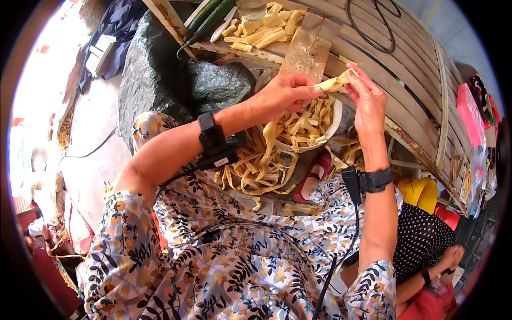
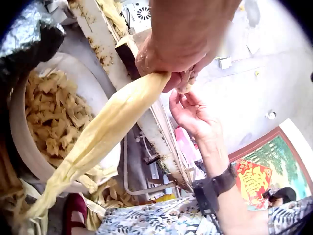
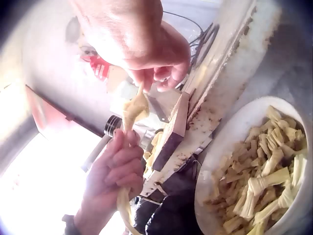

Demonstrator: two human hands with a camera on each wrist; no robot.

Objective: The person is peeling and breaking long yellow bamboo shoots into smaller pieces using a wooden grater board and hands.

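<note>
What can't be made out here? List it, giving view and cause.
- Floor of the white tub: head view, under the cut pieces.
- Upper ends of the green vegetables: head view, cut off by the top edge.
- Wording on the small label: head view, too small.
- Lower end of the held strip: left wrist view, blurred into the pile.

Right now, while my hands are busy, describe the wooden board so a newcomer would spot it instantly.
Look beyond the hands to the big slatted table. Near its closest edge, just right of the pale yellow pieces heaped there, lies the wooden board. It's a single thick slab with a speckled top, clearly broader than the narrow slats around it.
</note>
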